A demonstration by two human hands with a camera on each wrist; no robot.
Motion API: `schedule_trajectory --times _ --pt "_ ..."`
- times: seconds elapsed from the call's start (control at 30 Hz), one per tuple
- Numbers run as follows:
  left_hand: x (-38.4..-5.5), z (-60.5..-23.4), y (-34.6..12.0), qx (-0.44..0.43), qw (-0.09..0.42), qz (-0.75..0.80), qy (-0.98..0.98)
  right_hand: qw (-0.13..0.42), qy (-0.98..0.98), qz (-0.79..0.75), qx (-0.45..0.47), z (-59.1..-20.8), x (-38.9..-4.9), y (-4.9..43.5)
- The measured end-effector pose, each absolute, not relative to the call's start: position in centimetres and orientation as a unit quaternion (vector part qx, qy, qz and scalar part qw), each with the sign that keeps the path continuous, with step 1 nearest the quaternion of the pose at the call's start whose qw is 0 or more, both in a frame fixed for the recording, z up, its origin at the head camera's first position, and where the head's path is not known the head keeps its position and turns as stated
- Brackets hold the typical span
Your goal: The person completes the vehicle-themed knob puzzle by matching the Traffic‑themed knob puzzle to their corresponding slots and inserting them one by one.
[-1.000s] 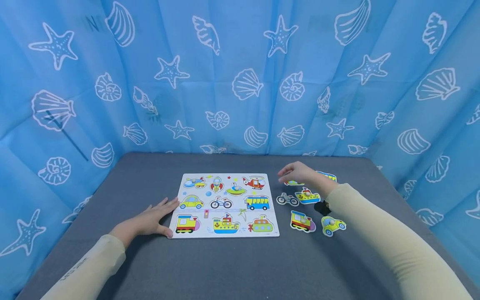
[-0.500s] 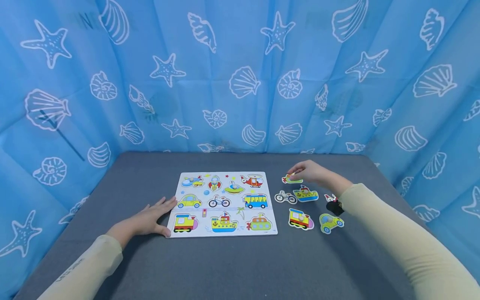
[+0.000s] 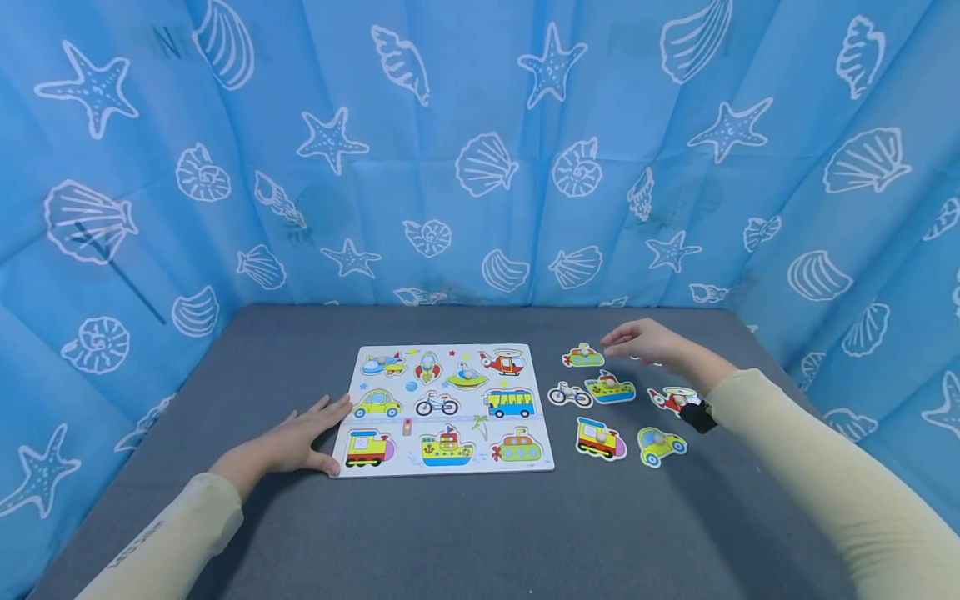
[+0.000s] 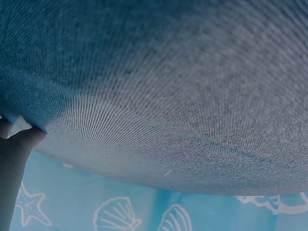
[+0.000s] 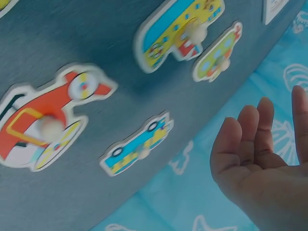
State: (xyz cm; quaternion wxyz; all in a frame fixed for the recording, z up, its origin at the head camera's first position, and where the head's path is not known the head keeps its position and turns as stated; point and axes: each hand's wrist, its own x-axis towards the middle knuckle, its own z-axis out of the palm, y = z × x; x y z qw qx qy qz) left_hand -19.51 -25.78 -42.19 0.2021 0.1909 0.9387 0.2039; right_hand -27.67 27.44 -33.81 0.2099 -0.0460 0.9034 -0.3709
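Note:
My left hand [image 3: 303, 437] rests with spread fingers at the left edge of a white wooden knob puzzle board [image 3: 407, 460]. Over the far right of the table, my right hand [image 3: 647, 342] hovers with loosely bent fingers and holds nothing. Just left of its fingertips lies the green submarine piece [image 3: 583, 357]. The blue-and-yellow bus piece [image 5: 137, 144] is mostly hidden under that hand in the head view, but shows in the right wrist view beside the red helicopter piece [image 5: 36, 118]. In the left wrist view, only the thumb and a fingertip appear at the frame's edge.
Between board and right arm lie the bicycle [image 3: 570, 394], ship [image 3: 610, 388], train [image 3: 600, 439] and car [image 3: 662, 447] pieces. Knobbed plane [image 3: 383, 364], rocket [image 3: 428, 367] and flying saucer [image 3: 467, 377] pieces sit in the board. A blue curtain [image 3: 480, 225] stands behind the grey table.
My right hand first reached over the submarine piece, then moved off to the right, leaving it uncovered on the table. The helicopter piece came into view. My left hand stayed at the board.

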Motion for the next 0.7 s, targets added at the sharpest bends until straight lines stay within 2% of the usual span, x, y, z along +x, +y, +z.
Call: schedule_trajectory --times 0.7 --pt "-19.5 -42.4 -25.9 0.183 0.209 0.215 0.936 0.218 0.913 -0.333 -0.087 -35.1 -26.6 34.1"
